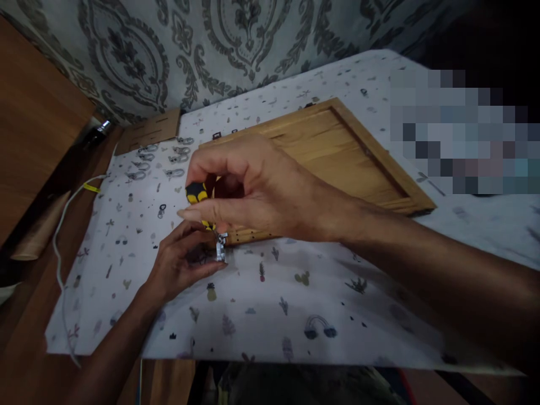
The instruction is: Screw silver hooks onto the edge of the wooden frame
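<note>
My right hand [248,188] is closed around the black and yellow handle of a screwdriver [196,193], which stands upright over the near left corner of a wooden frame [320,152]. My left hand [183,261] pinches a small silver metal bracket [220,247] against that corner, right under the screwdriver's tip. The frame lies flat on a white patterned cloth [274,304]. The screwdriver's shaft is mostly hidden by my right fingers.
Several silver metal hangers [162,160] lie on the cloth behind my hands, next to a thin wooden board [147,132]. A white cord [63,225] runs along the cloth's left edge. The wooden table [29,124] shows at left. Patterned wallpaper rises behind.
</note>
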`<state>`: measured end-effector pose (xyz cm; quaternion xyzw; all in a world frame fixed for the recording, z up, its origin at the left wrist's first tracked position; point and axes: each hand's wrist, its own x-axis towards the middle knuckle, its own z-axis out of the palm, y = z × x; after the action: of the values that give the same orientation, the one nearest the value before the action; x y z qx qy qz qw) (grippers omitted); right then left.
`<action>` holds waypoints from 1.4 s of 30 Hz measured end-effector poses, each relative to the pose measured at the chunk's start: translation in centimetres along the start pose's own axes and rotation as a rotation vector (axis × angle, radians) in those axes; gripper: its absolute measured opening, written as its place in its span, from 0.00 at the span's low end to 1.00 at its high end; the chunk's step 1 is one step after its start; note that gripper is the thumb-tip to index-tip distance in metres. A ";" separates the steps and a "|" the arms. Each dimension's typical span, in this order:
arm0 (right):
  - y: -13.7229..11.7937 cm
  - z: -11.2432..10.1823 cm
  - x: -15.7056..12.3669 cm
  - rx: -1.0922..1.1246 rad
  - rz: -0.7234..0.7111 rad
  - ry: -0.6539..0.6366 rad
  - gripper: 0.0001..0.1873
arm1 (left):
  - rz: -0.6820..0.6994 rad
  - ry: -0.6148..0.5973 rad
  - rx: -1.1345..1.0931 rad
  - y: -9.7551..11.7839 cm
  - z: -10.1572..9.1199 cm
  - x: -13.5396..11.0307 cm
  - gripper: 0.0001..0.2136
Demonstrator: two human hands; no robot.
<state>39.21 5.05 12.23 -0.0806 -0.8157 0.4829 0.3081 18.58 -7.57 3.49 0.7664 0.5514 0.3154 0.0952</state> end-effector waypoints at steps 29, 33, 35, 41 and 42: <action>0.9 0.5 0.1 -0.225 -0.026 0.105 0.14 | 0.010 -0.025 -0.066 0.1 0.0 0.0 0.15; 0.8 0.6 0.2 -0.164 0.009 0.123 0.19 | 0.007 -0.008 -0.072 0.1 0.1 0.1 0.16; 0.8 0.5 0.2 -0.115 0.009 0.103 0.18 | -0.003 -0.014 -0.077 0.0 0.1 0.1 0.16; 0.7 0.5 0.0 -0.052 -0.025 0.042 0.04 | 0.003 -0.026 -0.069 0.0 0.1 0.1 0.15; 0.7 0.5 0.0 -0.060 -0.027 0.035 0.03 | 0.001 -0.024 -0.069 0.0 0.1 0.1 0.15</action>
<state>38.78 5.09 11.45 -0.0876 -0.8252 0.4526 0.3263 18.61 -7.49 3.46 0.7669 0.5386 0.3249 0.1278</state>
